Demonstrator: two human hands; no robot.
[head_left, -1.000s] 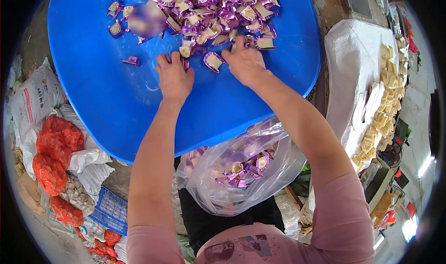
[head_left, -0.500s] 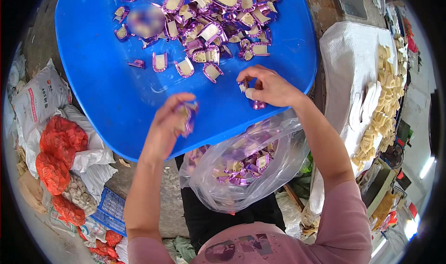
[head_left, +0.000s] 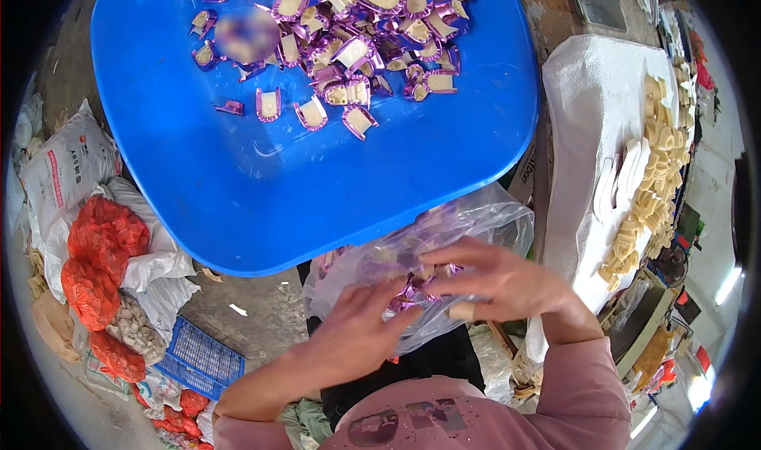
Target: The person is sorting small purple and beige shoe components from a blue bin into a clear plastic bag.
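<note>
Left hand [head_left: 349, 341] and right hand [head_left: 511, 284], fingers [head_left: 460, 250] spread, empty, hover at one clear plastic bag [head_left: 418, 336] of purple pieces [head_left: 407, 293]; one blue tub [head_left: 333, 190] holds dozens more.

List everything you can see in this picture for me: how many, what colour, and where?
tub: one, blue, top centre
loose pieces: dozens, shiny purple and cream, in the tub
plastic bag: one, clear, below the tub, with more purple pieces inside
woven sheet: one, white, right
cream parts: many, cream, along the sheet's right side
sacks: several, white, left
bundles: several, red, left
basket: one, blue, lower left
far-right clutter: too small to count
shirt: one, pink, bottom centre
hands: two, bare, left and right, over the clear bag
</note>
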